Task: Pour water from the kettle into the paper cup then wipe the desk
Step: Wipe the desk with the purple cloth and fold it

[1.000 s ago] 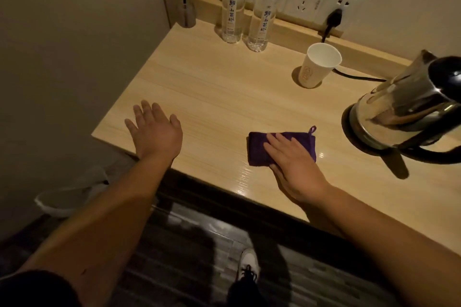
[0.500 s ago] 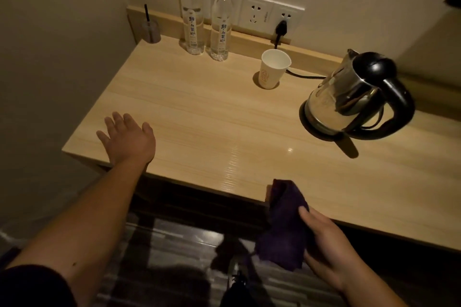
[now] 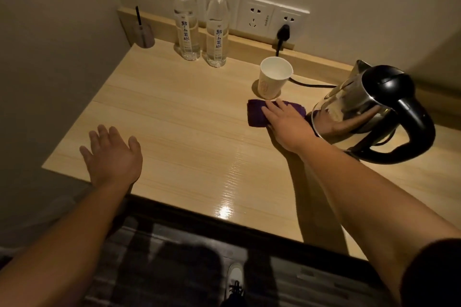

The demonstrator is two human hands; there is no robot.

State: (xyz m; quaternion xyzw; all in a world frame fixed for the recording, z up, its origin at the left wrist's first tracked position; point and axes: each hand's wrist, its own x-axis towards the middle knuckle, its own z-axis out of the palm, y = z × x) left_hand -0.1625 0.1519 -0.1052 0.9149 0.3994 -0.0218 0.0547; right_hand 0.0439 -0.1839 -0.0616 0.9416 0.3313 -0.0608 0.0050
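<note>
The right hand [image 3: 284, 119] lies flat with its fingers stretched out, pressing down on a soft purple cloth [image 3: 257, 114] right of the middle of the frame. It is not wrapped around the cloth, only resting on top. The cloth is folded and touches the wooden desk [image 3: 187, 117], just below the paper cup [image 3: 273, 77]. The cup is white, round and open at the top. The shiny metal kettle [image 3: 369, 104] with a black lid and curved black handle stands at the right, just beside the hand. The left hand [image 3: 112, 157] is open and flat, holding nothing, at the lower left near the desk's edge. Two clear plastic bottles [image 3: 199, 22] stand at the upper middle.
</note>
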